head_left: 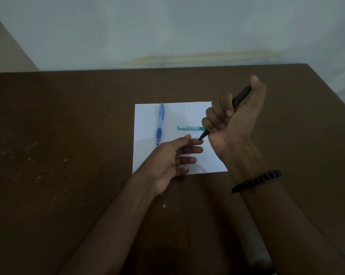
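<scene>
Forearms reach in, a bracelet (257,180) on the right wrist. The right hand (235,120) has its fingers (217,114) curled round a black pencil (241,97), thumb on the cap, tip at the left hand (167,161), whose fingers (191,149) are loosely spread. This looks like feeding lead, so press the cap gently, fingertip steady beneath. Beyond, on the paper (187,114), lie a teal lead case (189,127) (contents unseen) and a blue pen (160,124), on the brown surface (68,135).

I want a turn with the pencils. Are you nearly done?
Not yet, probably. The blue pencil and green case lie put down on the paper. The right hand grips the black pencil, tip by the open left hand. The paper is blank, so any writing looks left.
</scene>
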